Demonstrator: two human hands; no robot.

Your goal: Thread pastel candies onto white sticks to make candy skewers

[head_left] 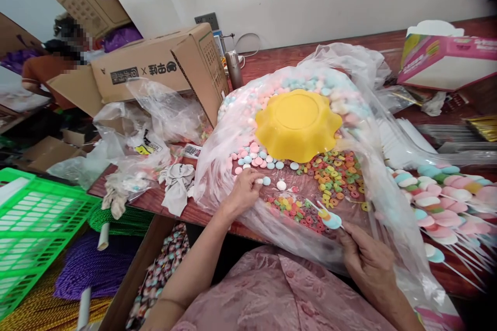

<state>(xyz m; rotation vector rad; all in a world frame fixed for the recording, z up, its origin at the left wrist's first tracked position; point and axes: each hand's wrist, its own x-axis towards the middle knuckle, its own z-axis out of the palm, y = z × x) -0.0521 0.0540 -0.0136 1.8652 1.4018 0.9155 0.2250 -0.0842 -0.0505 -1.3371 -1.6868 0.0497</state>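
Note:
My left hand (pixel 244 191) pinches a small pastel candy disc at the edge of a heap of pastel discs (pixel 256 158) lying on a clear plastic sheet (pixel 221 165). My right hand (pixel 367 258) grips a thin white stick (pixel 326 211) that carries a light-blue disc and a yellow ring near its tip. The stick lies over a spread of coloured cereal rings (pixel 330 176). An upturned yellow scalloped bowl (pixel 297 124) rests on the candy pile behind both hands.
Finished candy skewers (pixel 438 201) are piled at the right. A cardboard box (pixel 155 70) stands at the back left, a pink box (pixel 446 62) at the back right. A green plastic crate (pixel 34 222) and purple cord sit lower left. Another person sits far left.

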